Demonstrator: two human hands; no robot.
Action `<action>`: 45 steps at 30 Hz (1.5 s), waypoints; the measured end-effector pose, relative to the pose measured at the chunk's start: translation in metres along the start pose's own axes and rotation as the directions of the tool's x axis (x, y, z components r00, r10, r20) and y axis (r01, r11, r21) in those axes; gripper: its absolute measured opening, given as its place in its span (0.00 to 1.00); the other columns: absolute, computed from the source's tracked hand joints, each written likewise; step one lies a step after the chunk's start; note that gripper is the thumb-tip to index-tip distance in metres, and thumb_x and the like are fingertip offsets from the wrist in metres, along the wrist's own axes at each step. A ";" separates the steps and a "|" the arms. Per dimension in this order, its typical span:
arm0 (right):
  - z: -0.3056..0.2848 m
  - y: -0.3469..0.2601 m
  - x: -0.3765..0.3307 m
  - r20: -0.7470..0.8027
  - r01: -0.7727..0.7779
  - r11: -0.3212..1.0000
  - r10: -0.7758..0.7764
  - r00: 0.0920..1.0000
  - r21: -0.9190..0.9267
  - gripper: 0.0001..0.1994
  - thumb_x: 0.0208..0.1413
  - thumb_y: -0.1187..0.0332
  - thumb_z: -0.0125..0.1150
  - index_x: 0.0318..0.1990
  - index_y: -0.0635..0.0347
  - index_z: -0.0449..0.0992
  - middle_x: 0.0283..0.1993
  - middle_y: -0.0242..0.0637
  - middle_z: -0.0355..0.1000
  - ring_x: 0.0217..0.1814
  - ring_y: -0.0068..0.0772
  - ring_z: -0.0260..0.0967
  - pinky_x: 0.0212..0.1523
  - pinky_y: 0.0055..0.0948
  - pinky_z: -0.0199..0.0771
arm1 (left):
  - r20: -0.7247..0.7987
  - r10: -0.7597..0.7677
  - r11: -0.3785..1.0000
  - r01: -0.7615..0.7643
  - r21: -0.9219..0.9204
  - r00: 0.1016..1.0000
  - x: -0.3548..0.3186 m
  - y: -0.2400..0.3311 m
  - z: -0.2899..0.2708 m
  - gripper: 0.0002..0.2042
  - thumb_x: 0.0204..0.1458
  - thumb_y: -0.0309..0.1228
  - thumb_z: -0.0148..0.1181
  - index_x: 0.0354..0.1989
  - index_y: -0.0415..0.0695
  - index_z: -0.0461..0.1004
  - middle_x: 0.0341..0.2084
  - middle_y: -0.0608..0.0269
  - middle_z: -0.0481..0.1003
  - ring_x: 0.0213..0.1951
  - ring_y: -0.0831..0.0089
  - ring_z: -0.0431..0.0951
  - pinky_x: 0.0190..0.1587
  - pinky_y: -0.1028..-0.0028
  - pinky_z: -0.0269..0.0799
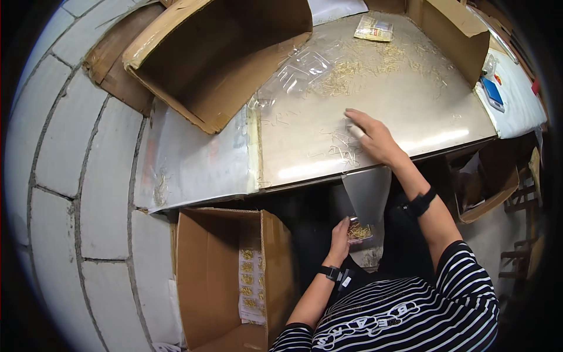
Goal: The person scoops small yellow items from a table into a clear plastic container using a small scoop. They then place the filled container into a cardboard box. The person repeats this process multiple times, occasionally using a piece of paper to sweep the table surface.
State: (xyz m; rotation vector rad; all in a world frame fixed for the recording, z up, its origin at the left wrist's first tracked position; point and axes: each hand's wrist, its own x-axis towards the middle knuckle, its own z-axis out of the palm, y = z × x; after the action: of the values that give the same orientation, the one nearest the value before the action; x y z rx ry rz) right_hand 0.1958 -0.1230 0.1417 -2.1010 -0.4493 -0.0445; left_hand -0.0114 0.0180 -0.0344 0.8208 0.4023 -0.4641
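Down by my lap, my left hand (339,242) is closed on a small clear pack (359,231) filled with thin gold-coloured metal pieces. A translucent plastic sheet (369,190) hangs from the table's front edge behind the pack. My right hand (375,138) is over the near part of the table, its fingers stretched out and a white wrap around one digit. Beside those fingers lie loose thin wire-like pieces (337,146); whether the fingertips touch any, I cannot tell. Farther back, a spread of gold-coloured pieces (346,76) covers part of the metal tabletop (422,114).
An open cardboard box (258,50) lies tipped at the back left, next to clear plastic trays (302,70). Below, another cardboard box (275,264) holds a strip of filled packs (249,281). At the right are a small blue scale (492,94) and a cardboard panel (454,38).
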 end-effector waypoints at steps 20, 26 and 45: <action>-0.028 -0.016 -0.188 0.158 0.260 0.944 -0.230 0.960 -0.203 0.17 0.45 0.80 0.56 0.47 0.63 0.74 0.50 0.46 0.73 0.54 0.46 0.70 0.54 0.38 0.72 | 0.029 -0.004 1.000 0.004 0.013 1.000 0.001 0.001 0.034 0.24 0.64 0.47 0.37 0.53 0.37 0.64 0.41 0.53 0.75 0.37 0.66 0.81 0.27 0.73 0.82; -0.040 0.001 -0.223 0.160 0.099 0.986 -0.078 0.984 -0.131 0.16 0.46 0.81 0.57 0.46 0.66 0.74 0.45 0.48 0.74 0.47 0.49 0.72 0.46 0.38 0.75 | 0.060 -0.057 0.998 0.056 0.021 0.997 -0.029 -0.004 0.018 0.23 0.64 0.47 0.39 0.48 0.36 0.68 0.38 0.53 0.77 0.32 0.69 0.81 0.24 0.76 0.81; 0.020 -0.023 -0.220 0.337 0.412 0.855 -0.304 0.891 -0.316 0.28 0.43 0.76 0.60 0.56 0.67 0.67 0.60 0.48 0.64 0.66 0.45 0.58 0.66 0.43 0.58 | -0.049 0.169 0.985 -0.168 0.029 0.984 -0.069 0.025 0.059 0.15 0.64 0.40 0.44 0.46 0.41 0.70 0.32 0.63 0.76 0.29 0.77 0.79 0.23 0.77 0.79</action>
State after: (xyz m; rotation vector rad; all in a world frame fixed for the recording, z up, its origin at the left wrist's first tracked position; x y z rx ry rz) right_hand -0.0197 -0.1616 0.1040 -2.3835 -1.0820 -0.0628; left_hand -0.0458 0.0036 0.0525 0.8845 0.3716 -0.2917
